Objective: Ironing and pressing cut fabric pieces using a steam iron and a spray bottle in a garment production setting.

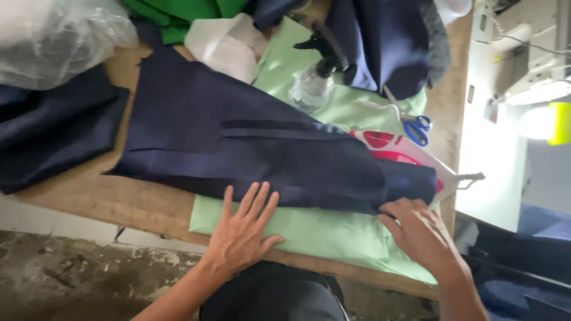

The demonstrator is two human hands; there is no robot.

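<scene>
A worn wooden table (pixel 143 205) stands over a stained, cracked concrete floor (pixel 65 279), with a white sewing machine (pixel 523 65) at its right end, where a bright lamp (pixel 538 122) glares beside a yellow-green fitting (pixel 559 123).

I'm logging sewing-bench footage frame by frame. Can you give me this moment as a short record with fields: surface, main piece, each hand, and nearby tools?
surface: wooden table with a light green cloth spread on it
main piece: navy fabric panel lying flat across the green cloth
left hand: left hand flat, fingers spread, pressing the panel's near edge
right hand: right hand at the panel's right end, fingertips on its edge
tools: clear spray bottle; blue-handled scissors; red and white iron, partly under the panel
behind: green fabric; plastic bag
</scene>
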